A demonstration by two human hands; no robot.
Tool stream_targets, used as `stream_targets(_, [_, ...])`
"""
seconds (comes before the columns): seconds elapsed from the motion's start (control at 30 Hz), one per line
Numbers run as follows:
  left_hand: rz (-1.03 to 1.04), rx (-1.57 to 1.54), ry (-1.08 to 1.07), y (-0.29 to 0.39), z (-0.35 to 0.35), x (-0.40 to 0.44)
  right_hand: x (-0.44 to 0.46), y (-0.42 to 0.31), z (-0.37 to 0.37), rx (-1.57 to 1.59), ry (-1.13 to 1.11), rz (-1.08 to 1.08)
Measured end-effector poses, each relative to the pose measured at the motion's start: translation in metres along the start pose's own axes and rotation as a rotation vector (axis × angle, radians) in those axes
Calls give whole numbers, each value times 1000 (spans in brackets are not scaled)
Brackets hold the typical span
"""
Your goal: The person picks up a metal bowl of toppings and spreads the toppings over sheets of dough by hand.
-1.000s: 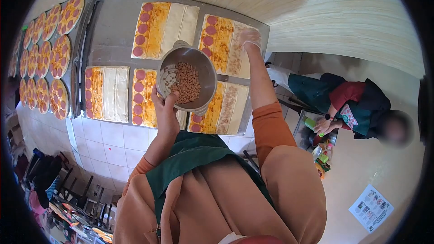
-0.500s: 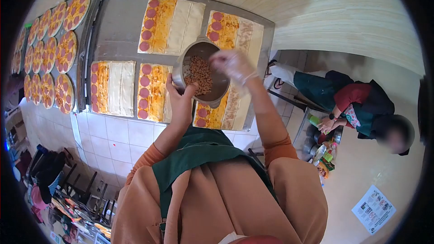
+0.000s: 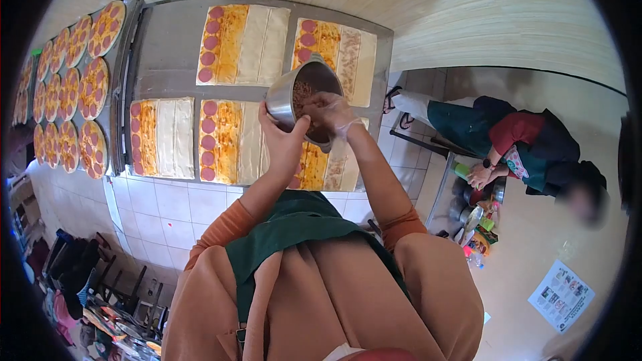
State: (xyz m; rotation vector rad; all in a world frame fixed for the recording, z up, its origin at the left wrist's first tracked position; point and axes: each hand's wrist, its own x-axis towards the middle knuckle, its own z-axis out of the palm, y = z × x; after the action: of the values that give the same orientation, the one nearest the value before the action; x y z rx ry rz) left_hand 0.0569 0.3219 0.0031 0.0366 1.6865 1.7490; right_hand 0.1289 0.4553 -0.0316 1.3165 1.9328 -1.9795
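My left hand (image 3: 284, 144) grips the near left side of a metal pot (image 3: 283, 97), its thumb over the rim. The pot is tilted and holds brown crumbled ground meat (image 3: 304, 91). My right hand (image 3: 330, 112), in a clear plastic glove, reaches inside with its fingers curled at the meat; the fingertips are partly hidden. Below the pot lie dough sheets with sauce and a row of round sausage slices. The far right sheet (image 3: 350, 60) and the near right sheet (image 3: 336, 167) also carry a strip of meat. Farther left, another sheet (image 3: 252, 43) has a bare pale half.
A metal worktable (image 3: 164, 47) stands under the sheets. On its left, a tray holds several round pizzas (image 3: 93, 87). At the right, a co-worker in a green apron (image 3: 458, 130) handles something by metal bowls and packets (image 3: 483, 224). Chairs (image 3: 130, 287) stand at lower left.
My right hand has gone from above the pot's right rim down into the meat. The pot has tipped more. The view has shifted slightly, and the sheets appear farther left.
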Motion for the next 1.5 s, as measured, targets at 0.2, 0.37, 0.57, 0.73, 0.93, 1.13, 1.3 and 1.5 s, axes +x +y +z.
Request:
stream_targets(0.2, [-51,-37,31,8,-2,6,25,0,-67,560,87,26])
stream_targets(0.37, [-74,-62,90,-1,-24,11,121,50,-130,-9,272,71])
stream_targets(0.57, [-129,-143,160,-4,-40,11,192,72,-151,-1180,302,118])
stream_targets(0.73, [-124,-163,141,5,-42,10,219,85,-161,-944,466,87])
stream_targets(0.93, [-136,-178,137,11,-39,8,231,70,-172,-1187,404,-17])
stream_targets(1.13, [-138,-191,130,14,-39,5,190,52,-135,-1036,499,119])
stream_targets(1.3, [-146,-164,121,15,-42,5,156,52,-114,-1145,385,61])
stream_targets(1.5, [-146,-174,115,15,-45,2,142,71,-118,-1067,393,69])
